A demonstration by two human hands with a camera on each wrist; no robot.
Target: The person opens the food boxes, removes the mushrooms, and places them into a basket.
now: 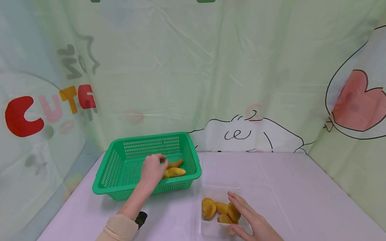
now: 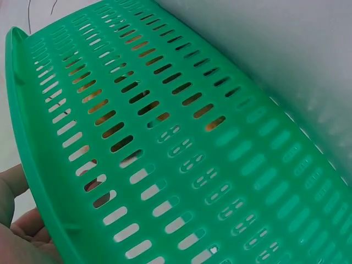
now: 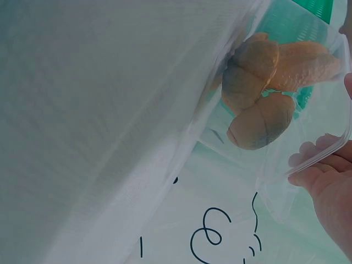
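Note:
In the head view my left hand (image 1: 152, 169) reaches over the near side of a green slotted basket (image 1: 132, 185), fingers bent loosely beside two yellow-orange, elongated, gourd-like pieces (image 1: 175, 172). The left wrist view shows the basket wall (image 2: 236, 181) up close; at its left edge the fingers of that hand (image 2: 27, 231) show nothing between them. My right hand (image 1: 254, 221) lies along the right side of a clear plastic box (image 1: 208, 229), fingers extended. Several yellow, rounded pieces (image 1: 208, 208) sit in this box; the right wrist view shows them (image 3: 261, 121) through the clear wall.
The box's clear lid (image 1: 220, 169) lies folded back behind it, to the right of the basket. A pale table (image 1: 295, 201) runs up to a printed curtain (image 1: 181, 83) at the back and sides. A black band (image 1: 141, 219) is at the left wrist.

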